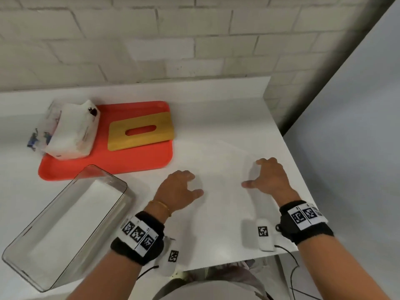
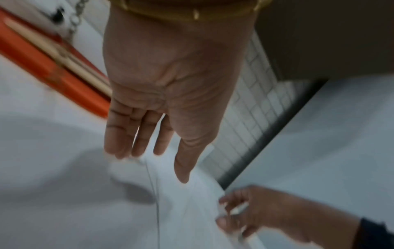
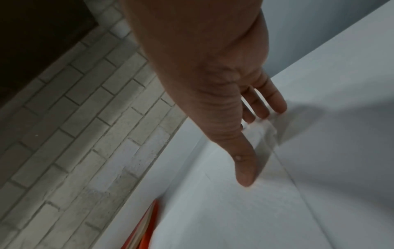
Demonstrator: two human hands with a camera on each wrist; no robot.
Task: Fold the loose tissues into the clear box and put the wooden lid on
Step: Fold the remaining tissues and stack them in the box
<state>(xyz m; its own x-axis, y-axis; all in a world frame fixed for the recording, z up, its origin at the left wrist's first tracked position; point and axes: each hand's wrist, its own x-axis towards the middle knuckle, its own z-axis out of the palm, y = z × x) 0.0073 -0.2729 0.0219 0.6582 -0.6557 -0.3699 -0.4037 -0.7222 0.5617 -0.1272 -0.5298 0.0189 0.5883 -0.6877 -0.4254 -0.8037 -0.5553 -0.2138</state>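
Note:
A white tissue (image 1: 223, 180) lies spread flat on the white table between my hands and is hard to tell from the tabletop. My left hand (image 1: 184, 187) rests on its left side, fingers straight and fingertips touching it (image 2: 187, 210). My right hand (image 1: 266, 176) presses on its right edge with straight fingers and the thumb spread apart (image 3: 245, 210). The clear box (image 1: 121, 191) stands at the lower left with white tissue lying flat inside. The wooden lid (image 1: 121, 135), with an oval slot, lies on the orange tray (image 1: 134, 156).
An opened tissue pack (image 1: 71, 131) sits on the tray's left end. A brick wall runs behind the table. The table's right edge is close beside my right hand, and its front edge is just under my wrists.

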